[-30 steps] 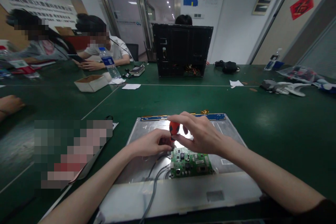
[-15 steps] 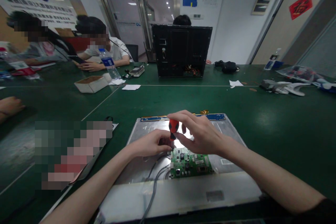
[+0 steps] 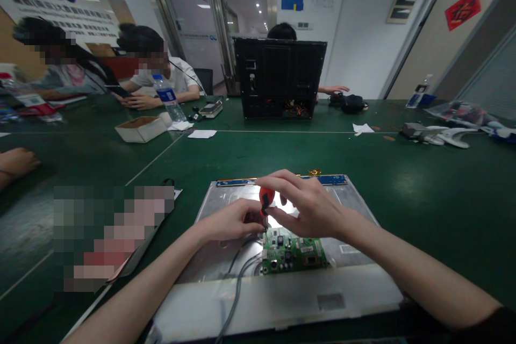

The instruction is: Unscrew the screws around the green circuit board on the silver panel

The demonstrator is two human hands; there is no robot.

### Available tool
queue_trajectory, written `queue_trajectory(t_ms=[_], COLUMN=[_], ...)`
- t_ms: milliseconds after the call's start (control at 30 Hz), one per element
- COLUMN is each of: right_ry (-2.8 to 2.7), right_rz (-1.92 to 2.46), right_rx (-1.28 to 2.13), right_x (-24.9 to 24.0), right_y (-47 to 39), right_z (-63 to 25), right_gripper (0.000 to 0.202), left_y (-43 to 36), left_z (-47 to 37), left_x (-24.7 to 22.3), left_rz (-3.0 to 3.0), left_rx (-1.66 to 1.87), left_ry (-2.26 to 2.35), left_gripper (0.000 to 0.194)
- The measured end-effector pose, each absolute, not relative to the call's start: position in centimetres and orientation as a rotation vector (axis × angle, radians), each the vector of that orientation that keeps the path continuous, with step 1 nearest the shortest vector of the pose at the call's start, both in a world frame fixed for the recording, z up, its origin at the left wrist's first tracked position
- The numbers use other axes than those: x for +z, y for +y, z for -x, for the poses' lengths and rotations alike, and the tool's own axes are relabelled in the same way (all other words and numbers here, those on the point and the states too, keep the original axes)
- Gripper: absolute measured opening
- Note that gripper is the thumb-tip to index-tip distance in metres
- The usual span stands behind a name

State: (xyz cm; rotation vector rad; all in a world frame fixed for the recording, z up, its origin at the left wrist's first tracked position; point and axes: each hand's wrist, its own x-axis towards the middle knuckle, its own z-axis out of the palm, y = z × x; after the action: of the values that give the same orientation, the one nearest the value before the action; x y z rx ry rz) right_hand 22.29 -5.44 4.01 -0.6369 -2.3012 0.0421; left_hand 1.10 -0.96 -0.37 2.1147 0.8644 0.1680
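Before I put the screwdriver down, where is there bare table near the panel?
Free green table lies right of the metal panel and between its far edge and the black casing. Left is tighter: a blurred item lies there. Most crowded: around the circuit board, where the left hand, right hand and screwdriver gather.

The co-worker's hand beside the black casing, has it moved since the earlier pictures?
Yes, to the picture's right: the co-worker's hand now reaches well out past the black casing.

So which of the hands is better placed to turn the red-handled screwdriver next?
Right, probably: the right hand has its forefinger over the screwdriver and thumb alongside. The left hand sits lower, near the green board.
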Motion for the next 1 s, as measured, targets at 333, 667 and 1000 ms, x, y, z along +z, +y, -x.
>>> queue_trajectory(t_ms=[333,667,1000], right_ry=[-2.275,-2.268,-2.269], right_rz=[0.664,0.687,0.653], right_rx=[0.051,0.024,-0.061], right_x=[3.96,3.73,3.94], right_y=[-5.56,-5.43,-5.31], right_z=[-22.19,-22.21,-22.26], right_gripper=[0.034,0.029,0.027], left_y=[-0.9,-0.67,-0.85], left_z=[-1.11,-0.94,-1.25], left_x=[-0.45,-0.74,-0.02], left_rz=[-2.093,-2.122,-2.091], left_rx=[0.18,0.183,0.19], left_ry=[0.814,0.789,0.751], left_gripper=[0.011,0.01,0.012])
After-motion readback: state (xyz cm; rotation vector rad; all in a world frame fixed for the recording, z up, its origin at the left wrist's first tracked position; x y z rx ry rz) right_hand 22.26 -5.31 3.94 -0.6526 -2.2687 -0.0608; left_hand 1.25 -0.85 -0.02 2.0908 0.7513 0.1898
